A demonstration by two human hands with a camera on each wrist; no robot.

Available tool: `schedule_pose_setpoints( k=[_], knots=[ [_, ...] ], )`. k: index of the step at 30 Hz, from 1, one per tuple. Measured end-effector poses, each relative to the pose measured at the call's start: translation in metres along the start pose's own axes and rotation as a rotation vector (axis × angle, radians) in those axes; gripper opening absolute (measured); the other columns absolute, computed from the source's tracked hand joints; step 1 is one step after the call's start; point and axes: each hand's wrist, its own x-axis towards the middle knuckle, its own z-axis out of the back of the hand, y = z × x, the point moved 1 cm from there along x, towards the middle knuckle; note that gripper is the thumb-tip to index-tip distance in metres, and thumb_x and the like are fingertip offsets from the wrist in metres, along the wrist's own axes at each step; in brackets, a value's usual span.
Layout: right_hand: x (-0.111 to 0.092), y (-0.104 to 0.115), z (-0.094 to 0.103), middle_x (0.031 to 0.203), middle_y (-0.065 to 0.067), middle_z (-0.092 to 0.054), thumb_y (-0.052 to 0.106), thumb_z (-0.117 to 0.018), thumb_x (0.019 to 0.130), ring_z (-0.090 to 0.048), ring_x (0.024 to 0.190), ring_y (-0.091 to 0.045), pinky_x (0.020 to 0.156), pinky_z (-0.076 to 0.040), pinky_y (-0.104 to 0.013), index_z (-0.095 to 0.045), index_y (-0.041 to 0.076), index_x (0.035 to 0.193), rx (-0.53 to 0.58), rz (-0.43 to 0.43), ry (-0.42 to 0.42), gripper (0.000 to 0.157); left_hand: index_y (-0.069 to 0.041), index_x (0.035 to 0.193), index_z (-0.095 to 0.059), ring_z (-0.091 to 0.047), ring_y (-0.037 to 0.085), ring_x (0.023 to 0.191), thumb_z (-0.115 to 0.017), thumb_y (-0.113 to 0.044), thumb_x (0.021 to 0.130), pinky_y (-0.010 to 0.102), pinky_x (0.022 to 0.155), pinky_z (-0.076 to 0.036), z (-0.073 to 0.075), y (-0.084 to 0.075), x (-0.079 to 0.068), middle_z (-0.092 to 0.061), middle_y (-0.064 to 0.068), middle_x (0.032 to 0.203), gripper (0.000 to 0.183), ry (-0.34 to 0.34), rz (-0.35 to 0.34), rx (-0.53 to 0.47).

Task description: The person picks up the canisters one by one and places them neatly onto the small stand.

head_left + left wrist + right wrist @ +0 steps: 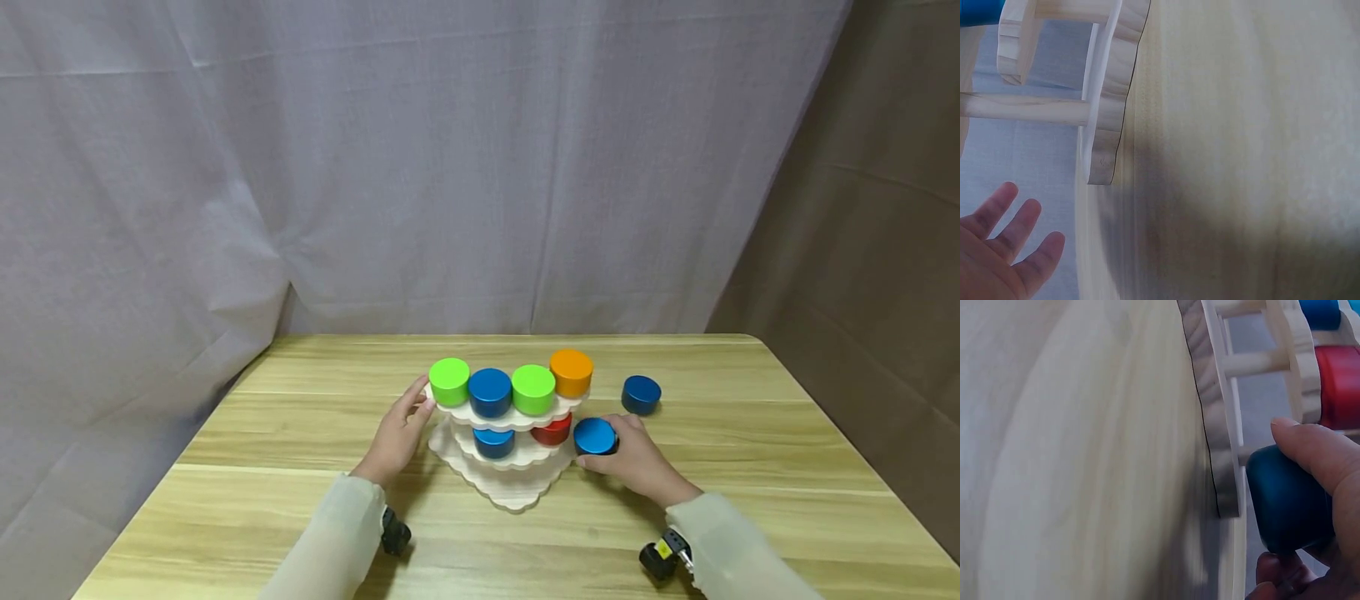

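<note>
A three-tier pale wooden stand (513, 492) with scalloped edges stands on the table. Its top tier bears a row of short round tins: a green one (450, 382), a dark blue one (491, 393), another green one (533, 390) and an orange one (572, 373). On the middle tier sit a blue tin (494, 444) and a red tin (552, 430). My right hand (637, 457) grips a lighter blue tin (1288, 500) between thumb and fingers, just right of the stand. My left hand (396, 433), fingers extended, is at the top tier's left edge.
A dark blue tin (641, 395) stands apart on the wooden table (247, 483), behind the right hand. Grey cloth (420, 167) hangs behind the table, and a brown cloth (862, 275) hangs on the right.
</note>
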Motion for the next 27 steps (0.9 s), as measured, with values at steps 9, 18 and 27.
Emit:
schedule_pose_setpoints(
  k=[9, 18, 27],
  knots=[
    [0.002, 0.008, -0.011, 0.113, -0.019, -0.041, 0.034, -0.077, 0.068, -0.046, 0.098, -0.029, 0.084, -0.044, -0.046, -0.046, -0.005, 0.122, -0.001, 0.013, 0.030, 0.073, -0.029, 0.138, -0.035, -0.049, 0.028, 0.107, -0.043, -0.046, 0.092, 0.051, 0.090, -0.038, 0.000, -0.003, -0.001, -0.054, 0.010, 0.116, 0.049, -0.006, -0.007, -0.010],
    [0.004, 0.016, -0.017, 0.114, -0.016, -0.042, 0.037, -0.077, 0.067, -0.044, 0.102, -0.030, 0.088, -0.042, -0.048, -0.046, -0.004, 0.124, 0.016, 0.013, 0.069, 0.077, -0.030, 0.138, -0.035, -0.049, 0.028, 0.108, -0.042, -0.047, 0.091, 0.051, 0.090, -0.038, -0.001, -0.003, 0.000, -0.054, 0.009, 0.116, 0.050, -0.009, 0.003, -0.004],
    [0.011, 0.017, -0.026, 0.116, -0.017, -0.045, 0.035, -0.079, 0.065, -0.042, 0.104, -0.030, 0.091, -0.039, -0.049, -0.047, -0.005, 0.122, 0.033, 0.027, 0.082, 0.077, -0.029, 0.138, -0.035, -0.049, 0.029, 0.108, -0.042, -0.046, 0.091, 0.051, 0.091, -0.037, -0.001, -0.002, -0.001, -0.054, 0.009, 0.116, 0.050, -0.008, 0.000, -0.007]
  ],
)
